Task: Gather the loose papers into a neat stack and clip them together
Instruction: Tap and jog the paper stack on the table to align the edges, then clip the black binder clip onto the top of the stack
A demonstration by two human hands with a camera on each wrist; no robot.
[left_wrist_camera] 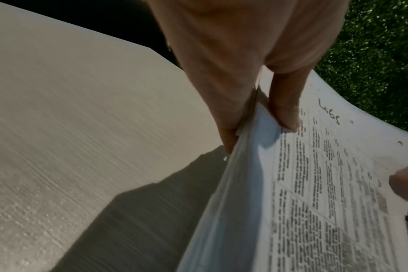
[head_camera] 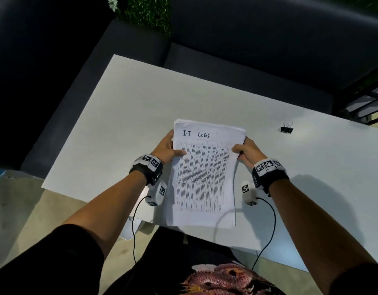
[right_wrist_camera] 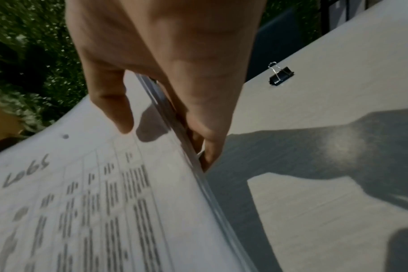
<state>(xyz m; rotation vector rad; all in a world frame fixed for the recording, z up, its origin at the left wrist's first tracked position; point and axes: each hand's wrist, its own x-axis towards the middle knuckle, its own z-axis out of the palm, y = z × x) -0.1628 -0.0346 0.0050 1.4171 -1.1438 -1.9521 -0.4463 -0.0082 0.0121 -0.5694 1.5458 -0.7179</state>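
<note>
Left hand (head_camera: pixel 165 148): you pinch the paper stack (head_camera: pixel 203 173) at its left edge, thumb on top.
Right hand (head_camera: pixel 248 152): you pinch its right edge.
Binder clip (head_camera: pixel 287 128): on the table (head_camera: pixel 130 99), well apart.

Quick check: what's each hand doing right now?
Left hand: grips the left edge of the white printed paper stack, thumb on top.
Right hand: grips the stack's right edge, thumb on top.

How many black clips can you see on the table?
1. The black binder clip sits alone on the white table, off to the right of the paper stack held in both hands. Another could be hidden under the papers.
</note>
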